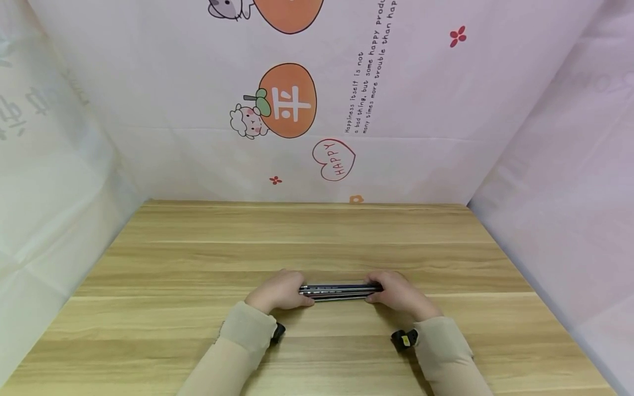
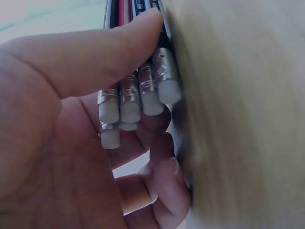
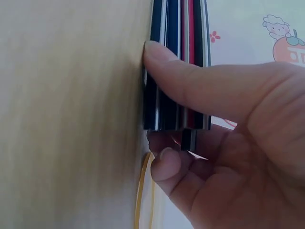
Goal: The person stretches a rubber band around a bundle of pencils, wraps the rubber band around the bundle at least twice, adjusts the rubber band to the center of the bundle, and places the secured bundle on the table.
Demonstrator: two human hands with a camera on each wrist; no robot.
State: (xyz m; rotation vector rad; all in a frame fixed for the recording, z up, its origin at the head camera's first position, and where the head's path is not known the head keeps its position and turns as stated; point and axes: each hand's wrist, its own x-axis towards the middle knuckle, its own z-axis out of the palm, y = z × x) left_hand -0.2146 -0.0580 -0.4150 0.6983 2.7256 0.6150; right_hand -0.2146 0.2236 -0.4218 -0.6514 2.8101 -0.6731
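A bundle of several pencils (image 1: 340, 292) lies crosswise, low over the wooden table, between both hands. My left hand (image 1: 281, 291) grips its left end, where metal ferrules and white erasers (image 2: 169, 90) poke out below the thumb. At the other end my right hand (image 1: 396, 294) holds the dark, flat ends (image 3: 171, 114), thumb on the near side and fingers behind. One pencil sticks out farther than the others there. A thin yellow loop (image 3: 139, 195), like a rubber band, shows beside the right fingers; whether they hold it I cannot tell.
The wood-grain table (image 1: 317, 231) meets a white printed cloth (image 1: 198, 159) at its back, and cloth also hangs along the left and right sides. Each wrist carries a small black camera, such as the right one (image 1: 403, 340).
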